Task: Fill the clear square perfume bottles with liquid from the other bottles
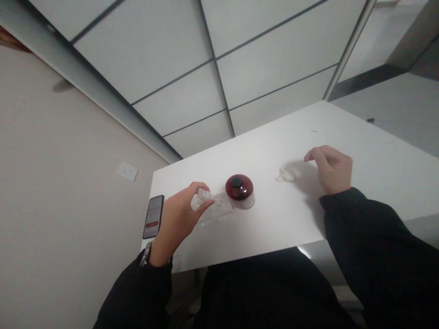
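Note:
My left hand (181,212) pinches a small clear container (203,195) between thumb and fingers. Beneath it, a clear plastic box (222,211) lies on the white table (270,219); what it contains is too faint to tell. Close to the box's right side stands a brown bottle (240,192) with a black cap. My right hand (332,168) hovers over the right part of the table, its fingers curled and thumb pressed against them; anything inside is hidden. Left of that hand sits a small white crumpled piece (286,174), perhaps cotton or tissue.
A phone (153,216) with a lit screen lies at the table's left edge, beside my left wrist. A thin pale strip (314,131) rests toward the far right. Behind the table stand white panelled doors (192,96); a wall with a socket (128,171) borders the left.

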The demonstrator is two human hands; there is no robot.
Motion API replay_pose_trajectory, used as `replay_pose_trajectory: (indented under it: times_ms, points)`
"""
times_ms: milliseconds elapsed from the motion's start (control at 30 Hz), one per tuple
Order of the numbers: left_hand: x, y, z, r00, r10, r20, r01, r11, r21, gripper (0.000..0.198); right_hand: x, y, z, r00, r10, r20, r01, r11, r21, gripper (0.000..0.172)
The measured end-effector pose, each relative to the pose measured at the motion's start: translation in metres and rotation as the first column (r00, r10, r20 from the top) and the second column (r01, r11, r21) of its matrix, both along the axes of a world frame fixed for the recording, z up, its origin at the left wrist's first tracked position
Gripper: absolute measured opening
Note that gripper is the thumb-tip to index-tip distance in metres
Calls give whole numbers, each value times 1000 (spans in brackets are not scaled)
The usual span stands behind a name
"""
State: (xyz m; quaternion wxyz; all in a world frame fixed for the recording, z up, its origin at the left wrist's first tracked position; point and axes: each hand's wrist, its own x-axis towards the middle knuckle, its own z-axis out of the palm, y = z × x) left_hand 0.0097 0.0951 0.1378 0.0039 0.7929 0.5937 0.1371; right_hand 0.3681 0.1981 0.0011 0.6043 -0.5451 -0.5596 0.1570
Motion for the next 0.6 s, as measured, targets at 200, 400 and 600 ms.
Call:
replay_pose_trajectory:
  times_ms: [200,400,600]
  points:
    - [-5,-6,-13,998,-39,40,41,997,-58,70,0,1,-2,1000,-14,9,14,1000,4,41]
    - [-38,-32,-36,925,45,378,-89,991,101,66,-2,2,-7,998,23,54,-22,1000,-17,36]
    - [-50,-41,-93,684,191,704,-126,982,-144,85,-7,3,-8,995,40,96,-38,999,-24,36]
